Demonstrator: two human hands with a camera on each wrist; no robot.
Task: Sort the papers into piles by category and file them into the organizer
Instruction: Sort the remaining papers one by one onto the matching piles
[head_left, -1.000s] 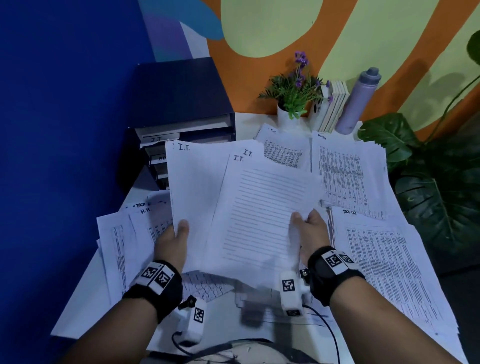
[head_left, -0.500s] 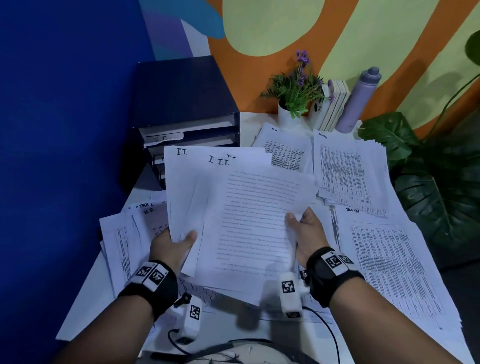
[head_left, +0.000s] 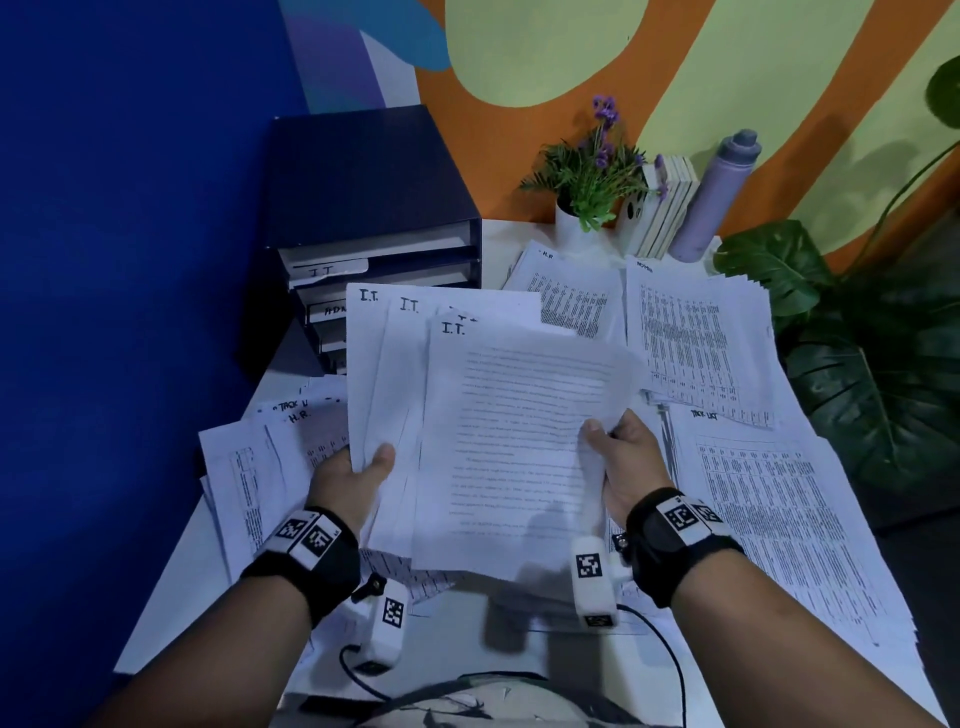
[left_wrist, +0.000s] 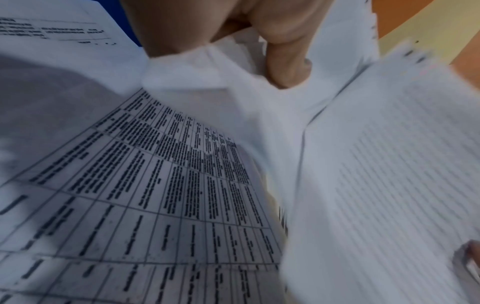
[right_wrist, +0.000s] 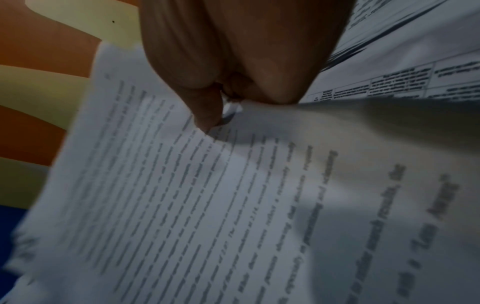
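Head view shows both hands holding a fanned batch of I.T. sheets (head_left: 483, 415) above the table (head_left: 171, 613), just in front of the dark organizer (head_left: 363, 208). The left hand (head_left: 353, 480) pinches the rear sheets at their lower left edge, thumb on top and fingers curled beneath; the right hand (head_left: 623, 462) pinches the front text page at its right edge, thumb over the print. The organizer's upper tray carries an I.T. label (head_left: 327, 270), with further labelled trays below. Sorted piles lie around: an H.R. pile (head_left: 571, 301) and a table-printed pile (head_left: 696, 343) at the rear, a track list pile (head_left: 769, 499) on the right, more sheets (head_left: 249, 478) on the left. The likely risk is the loose, uneven fan: with only edge pinches, a sheet could slip and land on a neighbouring pile, mixing categories. Unsquared edges could also catch on the tray lip when filing, crumpling corners or pushing the batch into the wrong slot.
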